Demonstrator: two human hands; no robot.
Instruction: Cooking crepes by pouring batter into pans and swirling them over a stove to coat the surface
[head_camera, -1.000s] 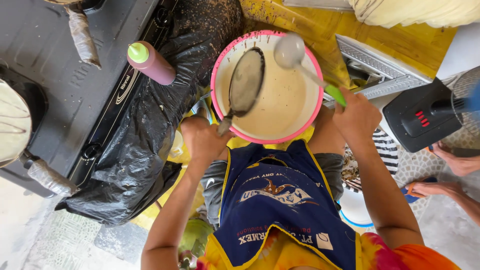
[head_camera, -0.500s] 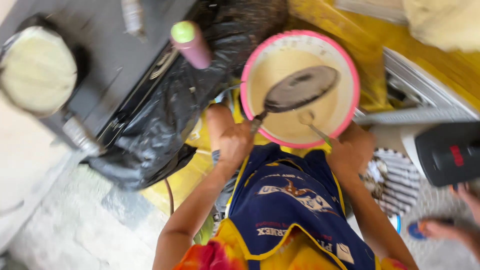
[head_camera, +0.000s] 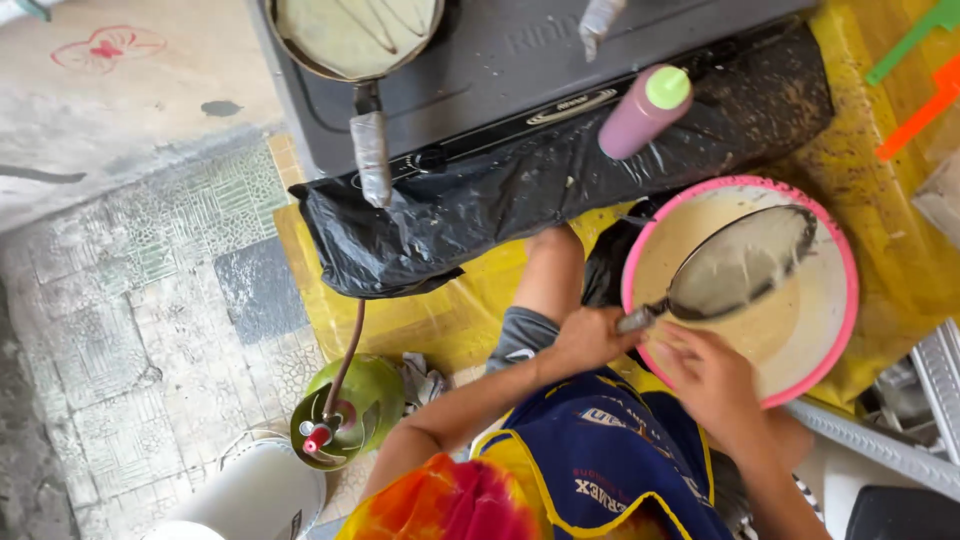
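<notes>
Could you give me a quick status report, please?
Left hand grips pan handle; right hand at bowl rim. Pan tilted over batter. Nothing in the way.

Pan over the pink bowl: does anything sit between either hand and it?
No. The left hand grips the handle of the pan, and the right hand rests at the pink bowl rim beside it. Nothing visible intervenes.

1. The left hand (head_camera: 585, 340) is closed in a fist-like grip, its forearm running down and left, bare to the elbow.
2. The right hand (head_camera: 710, 380) lies palm down, fingers (head_camera: 672, 345) pointing up-left toward the left hand; whether they curl round anything is unclear through blur.
3. Both hands sit close together, nearly touching.
</notes>
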